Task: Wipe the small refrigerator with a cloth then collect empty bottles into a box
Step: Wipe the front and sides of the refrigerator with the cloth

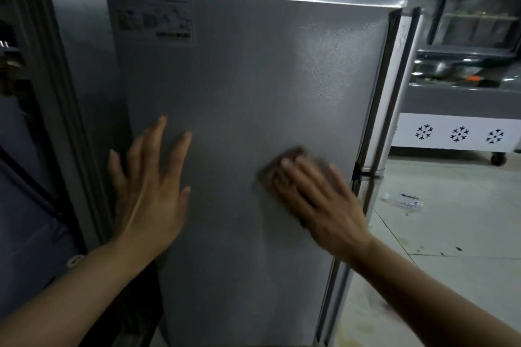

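The small grey refrigerator (pixel 253 78) fills the middle of the view, its flat side panel facing me. My left hand (pixel 149 191) rests flat on the panel's left part, fingers spread and straight. My right hand (pixel 315 197) presses a brownish cloth (pixel 293 154) against the panel near its right edge; the cloth shows only past my fingertips and is blurred. An empty clear plastic bottle (pixel 403 201) lies on its side on the floor to the right of the refrigerator. No box is in view.
A label sticker (pixel 156 20) sits at the panel's upper left. A taller grey cabinet (pixel 81 64) stands close on the left. A white wheeled freezer with snowflake marks (pixel 459 133) stands at the right, on a light tiled floor (pixel 451 233). Shelving lines the back.
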Demonstrator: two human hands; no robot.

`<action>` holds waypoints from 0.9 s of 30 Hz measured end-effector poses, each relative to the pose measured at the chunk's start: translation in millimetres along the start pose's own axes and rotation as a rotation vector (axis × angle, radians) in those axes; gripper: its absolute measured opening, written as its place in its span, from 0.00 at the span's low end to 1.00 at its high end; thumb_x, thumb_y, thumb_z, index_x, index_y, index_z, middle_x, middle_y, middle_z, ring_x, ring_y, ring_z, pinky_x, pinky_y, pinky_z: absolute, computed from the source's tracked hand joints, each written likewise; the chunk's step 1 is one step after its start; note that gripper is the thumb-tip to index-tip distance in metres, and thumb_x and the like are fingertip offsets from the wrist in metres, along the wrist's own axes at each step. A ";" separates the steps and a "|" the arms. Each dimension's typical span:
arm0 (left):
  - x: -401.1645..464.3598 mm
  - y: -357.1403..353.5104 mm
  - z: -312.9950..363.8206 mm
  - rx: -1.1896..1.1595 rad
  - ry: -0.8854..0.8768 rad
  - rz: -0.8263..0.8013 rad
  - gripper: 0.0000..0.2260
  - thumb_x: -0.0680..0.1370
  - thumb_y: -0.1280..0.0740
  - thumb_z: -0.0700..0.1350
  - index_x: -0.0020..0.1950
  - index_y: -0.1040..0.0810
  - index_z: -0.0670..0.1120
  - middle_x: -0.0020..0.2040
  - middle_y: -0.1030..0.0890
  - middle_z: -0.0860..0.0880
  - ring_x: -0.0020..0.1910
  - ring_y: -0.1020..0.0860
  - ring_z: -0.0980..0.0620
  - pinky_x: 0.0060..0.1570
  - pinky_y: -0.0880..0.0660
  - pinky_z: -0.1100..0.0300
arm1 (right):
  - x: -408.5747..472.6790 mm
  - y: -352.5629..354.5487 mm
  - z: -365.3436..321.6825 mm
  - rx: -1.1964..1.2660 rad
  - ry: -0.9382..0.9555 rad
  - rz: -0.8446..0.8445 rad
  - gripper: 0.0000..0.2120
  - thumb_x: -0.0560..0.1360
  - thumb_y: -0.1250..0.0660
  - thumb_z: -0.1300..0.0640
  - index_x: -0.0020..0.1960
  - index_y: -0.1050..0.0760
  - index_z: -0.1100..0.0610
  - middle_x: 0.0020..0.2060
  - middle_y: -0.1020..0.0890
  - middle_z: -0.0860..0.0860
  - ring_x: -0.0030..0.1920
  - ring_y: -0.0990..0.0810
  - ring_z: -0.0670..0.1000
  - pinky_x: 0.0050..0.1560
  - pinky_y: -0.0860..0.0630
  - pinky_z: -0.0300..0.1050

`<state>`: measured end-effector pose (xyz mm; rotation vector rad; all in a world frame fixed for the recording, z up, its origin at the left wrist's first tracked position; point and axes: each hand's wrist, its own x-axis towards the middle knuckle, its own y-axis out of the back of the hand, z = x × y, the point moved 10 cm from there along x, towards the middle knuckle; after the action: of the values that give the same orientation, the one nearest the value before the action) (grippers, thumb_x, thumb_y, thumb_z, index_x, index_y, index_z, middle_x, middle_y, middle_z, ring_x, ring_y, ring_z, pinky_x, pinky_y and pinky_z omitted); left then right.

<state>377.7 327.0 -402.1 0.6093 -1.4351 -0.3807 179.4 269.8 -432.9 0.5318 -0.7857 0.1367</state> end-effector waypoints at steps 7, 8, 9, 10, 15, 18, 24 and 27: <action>-2.3 -9.5 -21.3 0.014 -0.020 -0.014 0.45 0.65 0.26 0.37 0.76 0.44 0.54 0.78 0.49 0.46 0.72 0.45 0.41 0.63 0.46 0.30 | 89.4 27.9 34.7 0.172 -0.433 0.352 0.22 0.80 0.46 0.56 0.73 0.37 0.57 0.74 0.39 0.60 0.75 0.46 0.60 0.74 0.51 0.55; -2.6 -10.6 -21.9 0.015 -0.022 -0.017 0.45 0.65 0.26 0.37 0.76 0.44 0.54 0.78 0.49 0.46 0.72 0.45 0.41 0.63 0.45 0.30 | 82.6 17.4 14.9 0.206 -0.367 0.323 0.23 0.79 0.45 0.56 0.73 0.38 0.57 0.74 0.40 0.59 0.75 0.47 0.61 0.74 0.50 0.55; -2.5 -10.7 -22.5 0.007 -0.021 -0.018 0.44 0.65 0.26 0.37 0.76 0.44 0.54 0.78 0.48 0.46 0.72 0.45 0.41 0.63 0.43 0.31 | 72.4 5.1 -11.8 0.226 -0.244 0.263 0.24 0.78 0.44 0.57 0.73 0.38 0.57 0.74 0.41 0.58 0.75 0.47 0.60 0.74 0.50 0.56; -2.3 -10.6 -23.0 -0.009 -0.020 -0.023 0.44 0.65 0.26 0.36 0.75 0.43 0.53 0.78 0.48 0.45 0.73 0.45 0.41 0.64 0.42 0.31 | 58.5 -8.2 -41.0 0.225 -0.091 0.173 0.25 0.77 0.43 0.57 0.74 0.38 0.57 0.74 0.42 0.57 0.75 0.47 0.59 0.74 0.49 0.56; -10.9 -4.9 -31.9 -0.103 -0.035 -0.044 0.40 0.66 0.27 0.36 0.75 0.40 0.48 0.77 0.46 0.43 0.74 0.43 0.40 0.65 0.38 0.34 | 17.9 -30.2 -94.2 0.130 0.294 -0.070 0.24 0.77 0.47 0.56 0.73 0.37 0.55 0.73 0.39 0.53 0.74 0.41 0.56 0.73 0.45 0.51; -22.7 -5.8 -55.8 -0.234 0.102 -0.080 0.39 0.69 0.29 0.37 0.76 0.43 0.47 0.77 0.49 0.41 0.73 0.43 0.38 0.68 0.41 0.36 | 63.7 -2.9 -56.8 0.116 0.184 0.050 0.26 0.76 0.43 0.58 0.74 0.39 0.56 0.73 0.40 0.54 0.74 0.40 0.56 0.73 0.47 0.53; -31.7 -18.0 -54.6 -0.513 0.078 -0.169 0.38 0.74 0.33 0.37 0.75 0.53 0.53 0.77 0.46 0.50 0.75 0.43 0.50 0.73 0.44 0.52 | 132.4 28.2 -19.3 0.173 -0.231 0.350 0.25 0.75 0.36 0.61 0.71 0.33 0.60 0.72 0.36 0.60 0.74 0.41 0.61 0.73 0.45 0.58; -33.4 -19.6 -59.0 -0.667 0.153 -0.133 0.36 0.75 0.34 0.36 0.76 0.49 0.54 0.76 0.43 0.55 0.74 0.42 0.57 0.72 0.46 0.62 | 102.1 -7.4 -87.0 0.215 0.034 0.158 0.27 0.75 0.37 0.59 0.73 0.37 0.58 0.74 0.41 0.56 0.75 0.45 0.59 0.74 0.47 0.57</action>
<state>434.3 340.5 -442.1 0.1816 -1.0352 -0.8542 309.2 299.5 -414.7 0.6682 -0.7840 0.3788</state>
